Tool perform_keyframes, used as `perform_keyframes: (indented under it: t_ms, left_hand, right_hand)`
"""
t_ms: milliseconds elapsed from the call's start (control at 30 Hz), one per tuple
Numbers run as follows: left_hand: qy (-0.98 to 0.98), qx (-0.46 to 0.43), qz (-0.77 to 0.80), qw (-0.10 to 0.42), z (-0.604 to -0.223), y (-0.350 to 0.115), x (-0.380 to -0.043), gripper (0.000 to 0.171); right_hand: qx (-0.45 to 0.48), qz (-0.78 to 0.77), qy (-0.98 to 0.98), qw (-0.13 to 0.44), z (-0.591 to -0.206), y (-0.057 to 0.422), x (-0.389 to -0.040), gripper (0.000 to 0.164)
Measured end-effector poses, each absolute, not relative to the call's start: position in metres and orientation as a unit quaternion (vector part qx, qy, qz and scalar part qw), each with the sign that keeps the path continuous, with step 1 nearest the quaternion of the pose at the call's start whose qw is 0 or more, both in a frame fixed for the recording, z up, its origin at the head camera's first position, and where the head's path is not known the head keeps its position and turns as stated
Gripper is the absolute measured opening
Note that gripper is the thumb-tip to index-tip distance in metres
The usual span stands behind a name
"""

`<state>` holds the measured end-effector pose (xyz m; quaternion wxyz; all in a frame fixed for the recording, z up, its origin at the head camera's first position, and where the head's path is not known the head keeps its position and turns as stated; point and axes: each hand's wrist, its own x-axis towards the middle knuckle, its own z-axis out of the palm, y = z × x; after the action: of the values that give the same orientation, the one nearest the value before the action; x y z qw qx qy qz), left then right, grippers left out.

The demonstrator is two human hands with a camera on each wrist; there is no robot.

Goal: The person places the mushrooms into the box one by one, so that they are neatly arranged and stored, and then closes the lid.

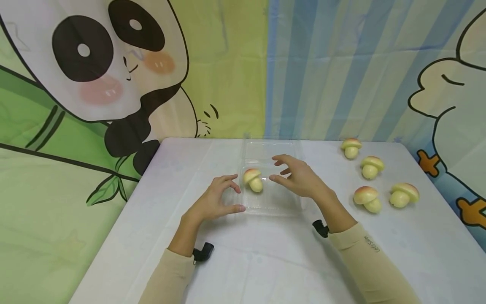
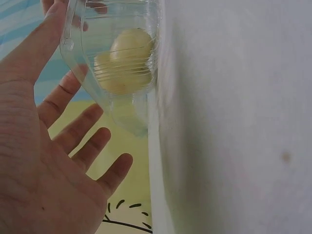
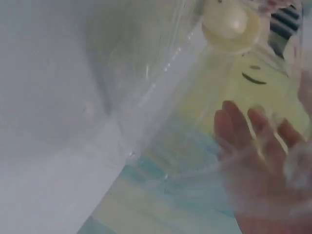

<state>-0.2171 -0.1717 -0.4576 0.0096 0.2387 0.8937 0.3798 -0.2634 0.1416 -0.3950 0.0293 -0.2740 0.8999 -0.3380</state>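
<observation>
A clear plastic box (image 1: 271, 202) with its lid (image 1: 269, 150) folded back lies on the table. Inside, toward its left side, is a toy mushroom (image 1: 253, 180) with a yellow and reddish cap and a pale stem. My left hand (image 1: 217, 197) is at the box's left edge, fingers spread and loosely bent, thumb by the near left corner; in the left wrist view the mushroom (image 2: 130, 48) shows through the wall. Whether that thumb touches the rim I cannot tell. Over the box's right part hovers my right hand (image 1: 300, 175), fingers relaxed, holding nothing.
Several more toy mushrooms (image 1: 370, 166) stand or lie on the right side of the white table (image 1: 243, 261). Behind the table's far edge hangs a printed cloth (image 1: 228, 67) with a panda. A small black wrist camera (image 1: 203, 252) sits at the left cuff, another (image 1: 320, 228) at the right.
</observation>
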Motion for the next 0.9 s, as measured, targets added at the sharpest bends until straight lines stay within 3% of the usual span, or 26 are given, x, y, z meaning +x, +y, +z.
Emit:
perform_keyframes:
  t_ms: [900]
  left_hand:
    - [0.888,0.243,0.390,0.002,-0.460,-0.172,-0.217,0.051]
  right_hand:
    - [-0.270,-0.329,0.905,-0.005,-0.392,0.204,-0.259,0.057]
